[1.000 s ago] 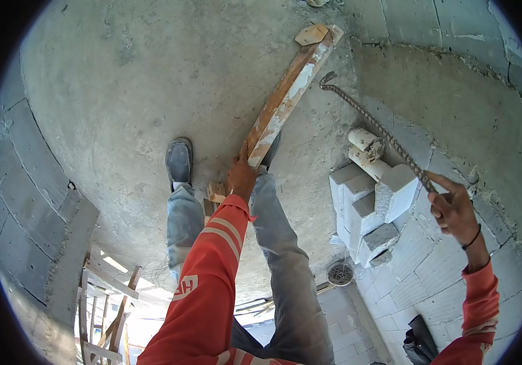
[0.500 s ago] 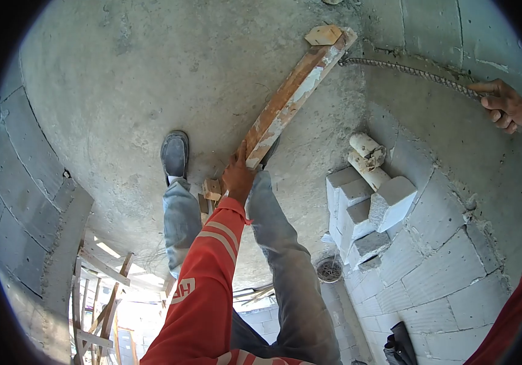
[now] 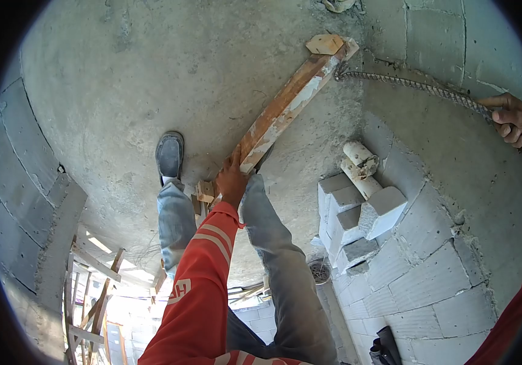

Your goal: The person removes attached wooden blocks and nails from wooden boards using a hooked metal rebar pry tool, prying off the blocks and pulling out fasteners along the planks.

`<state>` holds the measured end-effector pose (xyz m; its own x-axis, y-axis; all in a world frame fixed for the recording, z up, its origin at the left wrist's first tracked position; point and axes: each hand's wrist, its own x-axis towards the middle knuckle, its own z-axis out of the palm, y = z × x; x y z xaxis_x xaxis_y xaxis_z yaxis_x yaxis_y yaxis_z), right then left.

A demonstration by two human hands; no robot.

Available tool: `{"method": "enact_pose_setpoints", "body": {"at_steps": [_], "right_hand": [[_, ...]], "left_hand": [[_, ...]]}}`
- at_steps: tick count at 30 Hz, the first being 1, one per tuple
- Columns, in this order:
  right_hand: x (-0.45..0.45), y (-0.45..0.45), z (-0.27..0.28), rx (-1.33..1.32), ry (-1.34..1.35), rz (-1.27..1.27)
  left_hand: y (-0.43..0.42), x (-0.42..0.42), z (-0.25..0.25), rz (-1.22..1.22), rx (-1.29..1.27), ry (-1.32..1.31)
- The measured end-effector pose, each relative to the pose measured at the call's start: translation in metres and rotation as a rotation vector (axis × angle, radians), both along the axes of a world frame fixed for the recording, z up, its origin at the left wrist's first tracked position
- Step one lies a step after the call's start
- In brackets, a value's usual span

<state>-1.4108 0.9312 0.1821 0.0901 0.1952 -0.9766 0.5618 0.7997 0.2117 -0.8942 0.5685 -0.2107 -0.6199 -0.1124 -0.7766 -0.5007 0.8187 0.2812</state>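
Observation:
My left hand (image 3: 232, 182) is closed around the near end of a long wooden beam (image 3: 285, 111), which has whitish patches along one side. A small wood block (image 3: 324, 44) sits against the beam's far end. Out at the right, my right hand (image 3: 511, 120) grips a ribbed steel bar (image 3: 419, 85). The bar's hooked tip is at the beam's side near the far end; whether it is lodged in the wood I cannot tell. Beside my left wrist is another small wooden piece (image 3: 205, 191).
Grey blocks (image 3: 341, 210) and two pale cylinders (image 3: 359, 168) are stacked by the block wall (image 3: 437, 286) at right. A bucket (image 3: 320, 273) stands lower down. Wooden framing (image 3: 93, 304) is at lower left. My shoe (image 3: 169, 157) rests on the concrete floor (image 3: 103, 109).
The steel bar's hooked end has shifted slightly left and down along the beam. My right hand is a little lower. The left hand keeps its hold, and the whole view has shifted slightly.

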Motion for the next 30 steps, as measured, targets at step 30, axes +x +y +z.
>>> {"method": "enact_pose_setpoints", "body": {"at_steps": [30], "right_hand": [[0.043, 0.003, 0.011, 0.057, 0.082, -0.086]], "left_hand": [[0.002, -0.005, 0.004, -0.013, -0.013, -0.009]]}}
